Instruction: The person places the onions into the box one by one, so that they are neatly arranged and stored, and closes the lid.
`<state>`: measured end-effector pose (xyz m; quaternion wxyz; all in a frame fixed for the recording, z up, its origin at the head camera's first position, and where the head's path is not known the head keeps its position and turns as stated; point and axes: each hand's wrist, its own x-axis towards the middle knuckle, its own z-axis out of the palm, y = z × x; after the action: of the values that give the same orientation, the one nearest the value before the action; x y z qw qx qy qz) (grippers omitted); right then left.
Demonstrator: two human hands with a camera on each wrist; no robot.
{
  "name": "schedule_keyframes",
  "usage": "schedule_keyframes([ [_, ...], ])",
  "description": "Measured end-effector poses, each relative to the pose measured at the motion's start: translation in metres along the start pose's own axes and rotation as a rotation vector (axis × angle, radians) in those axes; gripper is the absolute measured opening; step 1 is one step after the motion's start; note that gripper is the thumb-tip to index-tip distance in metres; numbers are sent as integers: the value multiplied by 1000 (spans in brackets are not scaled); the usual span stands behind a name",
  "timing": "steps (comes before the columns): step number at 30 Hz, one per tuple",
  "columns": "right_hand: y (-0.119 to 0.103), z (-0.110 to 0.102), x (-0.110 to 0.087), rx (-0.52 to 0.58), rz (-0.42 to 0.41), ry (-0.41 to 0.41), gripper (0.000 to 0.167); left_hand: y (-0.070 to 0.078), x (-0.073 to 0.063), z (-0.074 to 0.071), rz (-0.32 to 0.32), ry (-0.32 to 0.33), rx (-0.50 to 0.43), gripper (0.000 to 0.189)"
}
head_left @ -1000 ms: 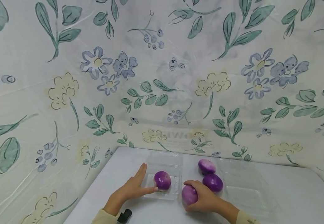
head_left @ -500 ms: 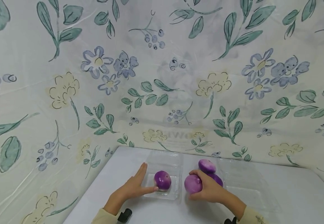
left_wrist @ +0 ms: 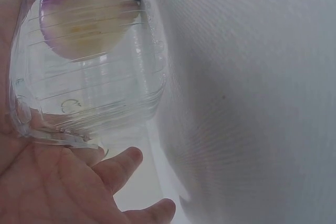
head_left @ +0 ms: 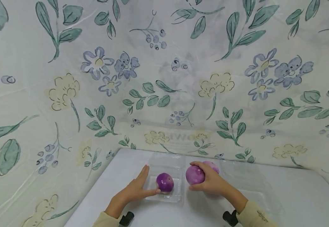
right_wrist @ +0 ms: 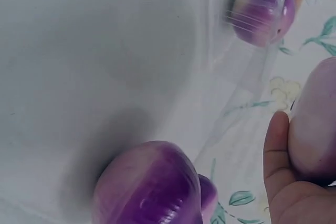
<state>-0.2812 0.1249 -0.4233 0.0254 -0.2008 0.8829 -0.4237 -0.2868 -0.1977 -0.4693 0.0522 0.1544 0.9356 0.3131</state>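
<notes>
In the head view, my left hand [head_left: 134, 189] lies along the left side of a clear hinged plastic container [head_left: 178, 199], its fingers extended and its thumb at the front. Inside sits a round purple vegetable [head_left: 165, 183], which the left wrist view shows as cream underneath. My right hand [head_left: 214, 181] grips a paler purple round vegetable [head_left: 195, 175] between thumb and fingers, just right of that container. The right wrist view shows it raised off the table. Two more purple vegetables, a near one [right_wrist: 152, 187] and a farther one [right_wrist: 208, 198], stand beside the right hand, largely hidden by it in the head view.
A second clear plastic container [head_left: 255, 201] lies to the right on the white table [head_left: 303, 195]. A floral-printed sheet [head_left: 164, 110] hangs behind the table's back edge. Black wrist straps show at both cuffs.
My right hand has lifted the paler vegetable and carried it away from me, towards the back of the table, now covering most of the others. My left hand has stayed on the container.
</notes>
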Motion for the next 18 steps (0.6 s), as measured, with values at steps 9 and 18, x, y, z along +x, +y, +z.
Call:
schedule_keyframes([
  [9,-6,7,5,6,90,39,88,1,0,0,6,0,1,116],
  [18,-5,12,9,19,45,31,83,1,0,0,-6,3,4,117],
])
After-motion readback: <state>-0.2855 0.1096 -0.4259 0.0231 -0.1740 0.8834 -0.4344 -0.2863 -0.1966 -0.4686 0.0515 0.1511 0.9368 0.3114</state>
